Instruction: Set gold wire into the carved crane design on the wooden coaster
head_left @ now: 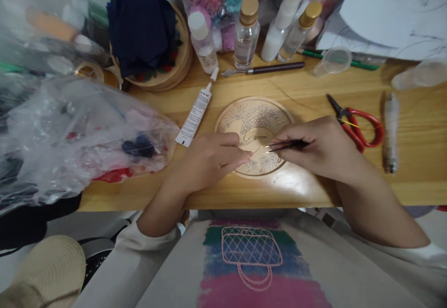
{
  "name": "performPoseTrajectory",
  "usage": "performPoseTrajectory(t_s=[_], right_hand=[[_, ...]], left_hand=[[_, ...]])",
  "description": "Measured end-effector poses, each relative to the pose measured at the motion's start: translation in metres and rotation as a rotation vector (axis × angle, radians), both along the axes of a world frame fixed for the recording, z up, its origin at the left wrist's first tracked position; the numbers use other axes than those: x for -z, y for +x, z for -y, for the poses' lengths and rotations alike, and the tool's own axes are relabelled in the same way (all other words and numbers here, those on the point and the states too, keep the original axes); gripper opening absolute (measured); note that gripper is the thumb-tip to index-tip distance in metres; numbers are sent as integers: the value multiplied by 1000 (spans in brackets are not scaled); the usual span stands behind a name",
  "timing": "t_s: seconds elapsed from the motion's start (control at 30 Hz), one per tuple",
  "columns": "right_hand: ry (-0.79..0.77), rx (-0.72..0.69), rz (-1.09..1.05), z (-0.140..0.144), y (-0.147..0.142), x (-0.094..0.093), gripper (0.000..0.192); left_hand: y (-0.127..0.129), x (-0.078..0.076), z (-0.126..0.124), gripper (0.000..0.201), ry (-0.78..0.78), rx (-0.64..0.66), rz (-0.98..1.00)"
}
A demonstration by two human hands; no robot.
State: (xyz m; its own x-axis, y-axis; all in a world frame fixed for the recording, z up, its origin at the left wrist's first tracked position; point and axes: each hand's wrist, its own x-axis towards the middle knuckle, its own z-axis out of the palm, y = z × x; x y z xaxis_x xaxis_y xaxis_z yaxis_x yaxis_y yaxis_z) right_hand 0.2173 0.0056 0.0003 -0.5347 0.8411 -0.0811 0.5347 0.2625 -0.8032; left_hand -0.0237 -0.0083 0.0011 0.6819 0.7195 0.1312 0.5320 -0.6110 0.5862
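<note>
OK so the left hand (218, 159)'s fingers are pinching tight on a thin gold wire (259, 150). The right hand (321, 147)'s fingers are wrapping snugly around black tweezers (293, 145), tips meeting the wire, but I can't tell if they're gripping it. All that's happening over a round wooden board (238, 127) with line drawings, which is lying mid-worktop (132, 198). Red-handled pliers (346, 113) are sitting right of it, a glue tube (195, 117) left. Farther back, a knife (275, 68) is lying before a gold-capped bottle (245, 42).
</note>
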Motion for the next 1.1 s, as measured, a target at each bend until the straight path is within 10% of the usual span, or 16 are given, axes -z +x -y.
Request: performPoseTrajectory(t_s=[0.53,1.1], right_hand=[[240,128,62,11,-13,14,16],[-11,214,-1,2,-7,6,18]], left_hand=[[12,7,6,10,397,-162,-166],[18,10,18,14,487,-175,-324]])
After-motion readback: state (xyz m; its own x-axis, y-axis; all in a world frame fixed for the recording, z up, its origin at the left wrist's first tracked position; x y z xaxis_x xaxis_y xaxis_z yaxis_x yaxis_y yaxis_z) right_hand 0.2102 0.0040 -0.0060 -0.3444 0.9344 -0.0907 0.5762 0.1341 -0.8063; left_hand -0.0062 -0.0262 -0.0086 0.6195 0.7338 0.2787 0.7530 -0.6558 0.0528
